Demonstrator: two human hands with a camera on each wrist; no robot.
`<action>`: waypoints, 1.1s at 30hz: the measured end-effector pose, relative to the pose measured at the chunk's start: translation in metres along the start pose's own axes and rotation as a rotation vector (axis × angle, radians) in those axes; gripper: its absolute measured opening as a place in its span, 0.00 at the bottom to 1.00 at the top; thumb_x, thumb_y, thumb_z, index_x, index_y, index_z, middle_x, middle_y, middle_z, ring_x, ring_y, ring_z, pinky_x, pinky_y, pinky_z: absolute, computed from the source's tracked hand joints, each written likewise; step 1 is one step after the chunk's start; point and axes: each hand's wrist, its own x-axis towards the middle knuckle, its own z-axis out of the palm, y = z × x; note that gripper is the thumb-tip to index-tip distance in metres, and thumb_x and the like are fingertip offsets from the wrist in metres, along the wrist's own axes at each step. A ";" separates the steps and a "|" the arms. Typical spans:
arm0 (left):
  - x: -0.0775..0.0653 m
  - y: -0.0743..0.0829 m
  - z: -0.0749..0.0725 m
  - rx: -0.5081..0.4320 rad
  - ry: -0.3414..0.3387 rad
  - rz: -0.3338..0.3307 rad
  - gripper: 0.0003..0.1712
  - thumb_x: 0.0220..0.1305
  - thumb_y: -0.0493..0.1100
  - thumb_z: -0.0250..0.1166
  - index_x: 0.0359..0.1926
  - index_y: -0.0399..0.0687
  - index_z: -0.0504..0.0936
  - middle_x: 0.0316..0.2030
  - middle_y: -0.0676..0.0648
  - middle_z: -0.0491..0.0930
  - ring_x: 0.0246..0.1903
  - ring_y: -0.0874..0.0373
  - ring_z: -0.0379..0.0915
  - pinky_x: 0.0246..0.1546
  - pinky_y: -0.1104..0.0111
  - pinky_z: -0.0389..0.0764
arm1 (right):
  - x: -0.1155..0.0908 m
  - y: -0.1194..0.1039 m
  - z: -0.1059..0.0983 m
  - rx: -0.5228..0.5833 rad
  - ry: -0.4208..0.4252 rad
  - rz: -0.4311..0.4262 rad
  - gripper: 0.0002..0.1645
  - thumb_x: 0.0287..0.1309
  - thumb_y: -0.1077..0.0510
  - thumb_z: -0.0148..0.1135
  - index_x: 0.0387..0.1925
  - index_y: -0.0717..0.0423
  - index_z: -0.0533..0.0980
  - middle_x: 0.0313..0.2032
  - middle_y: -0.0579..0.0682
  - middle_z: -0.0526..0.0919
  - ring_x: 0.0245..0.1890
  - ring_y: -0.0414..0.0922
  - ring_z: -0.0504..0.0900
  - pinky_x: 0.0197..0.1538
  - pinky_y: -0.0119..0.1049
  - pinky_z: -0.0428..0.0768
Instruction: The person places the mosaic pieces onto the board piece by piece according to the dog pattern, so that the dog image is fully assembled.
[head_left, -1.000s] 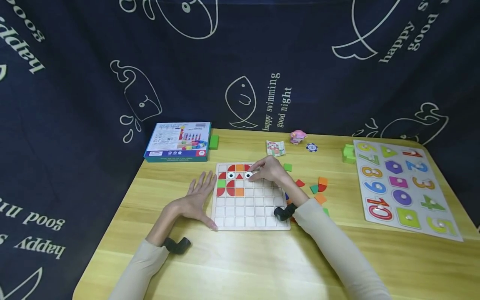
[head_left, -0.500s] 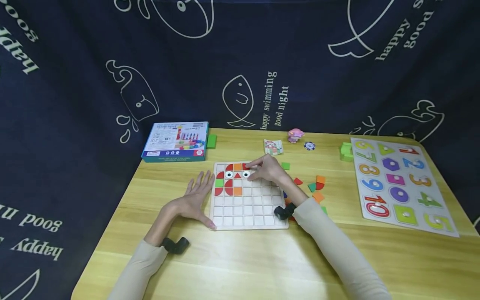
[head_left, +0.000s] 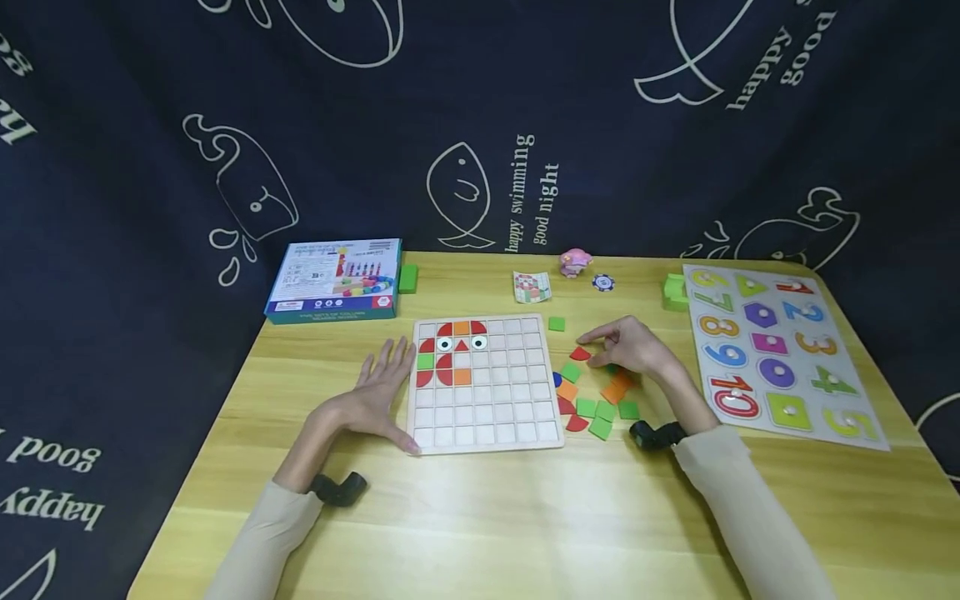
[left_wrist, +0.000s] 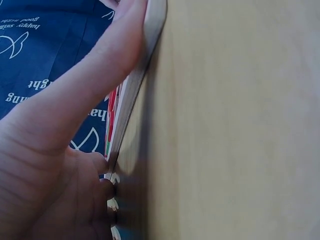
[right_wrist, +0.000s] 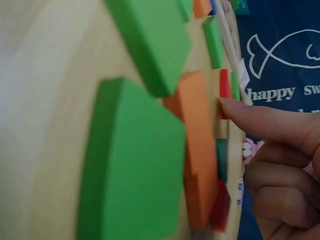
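Observation:
A white grid board (head_left: 517,408) lies on the table, with red, orange and green tiles and two eye tiles (head_left: 478,342) set in its upper left squares. My left hand (head_left: 375,402) rests along the board's left edge with fingers spread; its thumb (left_wrist: 95,70) touches the board's side near the front corner. To the right of the board, my right hand (head_left: 633,346) reaches over loose tiles. Its thumb and index finger are parted around a red quarter-circle tile (head_left: 580,354) on the table. In the right wrist view a fingertip meets that red tile (right_wrist: 224,82); the other fingers are curled.
Loose green tiles (head_left: 600,427) and orange tiles (head_left: 618,387) lie right of the board. A pattern card (head_left: 532,287), pink figurine (head_left: 575,262) and poker chip (head_left: 603,282) sit behind. A number puzzle board (head_left: 795,358) lies right, a box (head_left: 333,281) back left.
My right hand has left the eye tile on the board and moved right to the loose tiles. The left hand stays at the board's edge. The head view has shifted slightly.

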 end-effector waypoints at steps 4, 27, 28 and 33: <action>0.001 -0.001 0.001 0.009 0.006 0.004 0.91 0.23 0.77 0.75 0.75 0.45 0.27 0.75 0.39 0.20 0.74 0.40 0.13 0.73 0.41 0.26 | 0.006 0.002 0.001 0.013 -0.008 -0.004 0.19 0.46 0.61 0.75 0.44 0.57 0.85 0.11 0.42 0.56 0.14 0.40 0.55 0.20 0.29 0.54; 0.001 -0.001 0.000 0.002 -0.007 -0.001 0.90 0.24 0.77 0.75 0.76 0.46 0.27 0.75 0.40 0.20 0.74 0.40 0.13 0.73 0.41 0.26 | 0.011 0.017 -0.013 -0.069 -0.028 -0.009 0.21 0.44 0.54 0.77 0.43 0.55 0.84 0.14 0.42 0.58 0.18 0.41 0.59 0.23 0.30 0.58; 0.000 -0.001 0.000 0.002 -0.007 -0.002 0.90 0.24 0.76 0.75 0.75 0.46 0.27 0.75 0.40 0.20 0.74 0.40 0.13 0.73 0.41 0.26 | 0.011 0.016 -0.012 -0.080 -0.019 -0.013 0.21 0.44 0.54 0.77 0.42 0.55 0.84 0.15 0.42 0.59 0.18 0.41 0.59 0.23 0.30 0.58; -0.001 -0.001 0.000 -0.006 -0.010 -0.012 0.90 0.25 0.75 0.76 0.76 0.47 0.26 0.76 0.41 0.19 0.74 0.41 0.12 0.73 0.41 0.25 | 0.012 0.005 -0.006 -0.185 0.005 -0.020 0.18 0.46 0.51 0.76 0.38 0.56 0.83 0.20 0.45 0.69 0.23 0.43 0.65 0.26 0.31 0.63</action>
